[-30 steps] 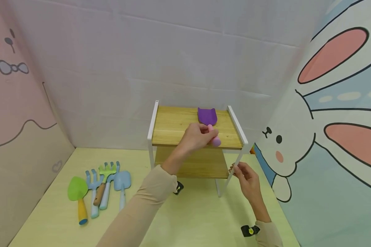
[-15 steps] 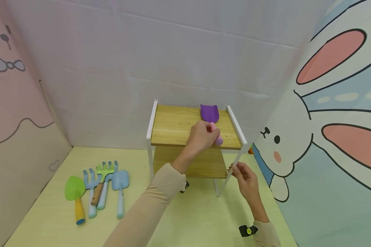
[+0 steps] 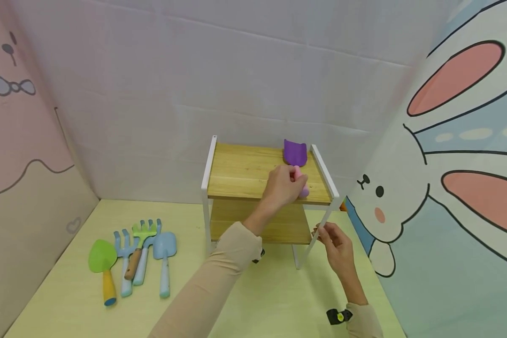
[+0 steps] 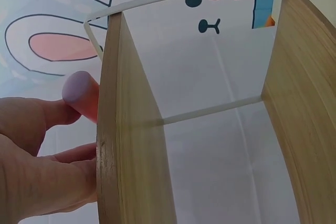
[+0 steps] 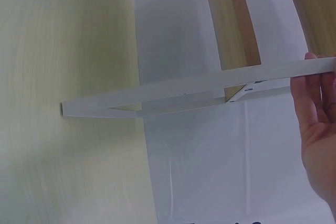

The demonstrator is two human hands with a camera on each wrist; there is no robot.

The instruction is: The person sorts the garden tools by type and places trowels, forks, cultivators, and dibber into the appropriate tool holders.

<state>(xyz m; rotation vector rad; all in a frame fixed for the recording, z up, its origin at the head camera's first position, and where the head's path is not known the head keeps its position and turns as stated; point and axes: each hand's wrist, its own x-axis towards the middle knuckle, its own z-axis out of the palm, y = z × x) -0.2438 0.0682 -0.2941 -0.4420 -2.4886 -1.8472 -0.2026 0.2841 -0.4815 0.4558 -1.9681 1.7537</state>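
A toy shovel with a purple blade [image 3: 295, 153] and a pink handle lies over the right part of the two-tier shelf's top board [image 3: 241, 171]. My left hand [image 3: 280, 187] pinches its handle between thumb and fingers, close over the board. In the left wrist view, the rounded handle end [image 4: 79, 92] pokes past the board's front edge, while the blade is hidden. My right hand [image 3: 339, 246] grips the shelf's white front right leg [image 5: 184, 88], thumb on one side and fingers on the other.
Several garden tools lie on the table at left: a green trowel with yellow handle [image 3: 103, 256], blue rakes [image 3: 126, 246], a green rake with brown handle [image 3: 144, 231] and a light blue shovel [image 3: 165, 245]. The lower board [image 3: 279, 227] sits under the top one. Printed fabric walls [image 3: 253, 70] enclose the table.
My left hand has carried the toy shovel to the right along the top board, and its blade now sits nearer the right rail. My right hand has stayed on the leg.
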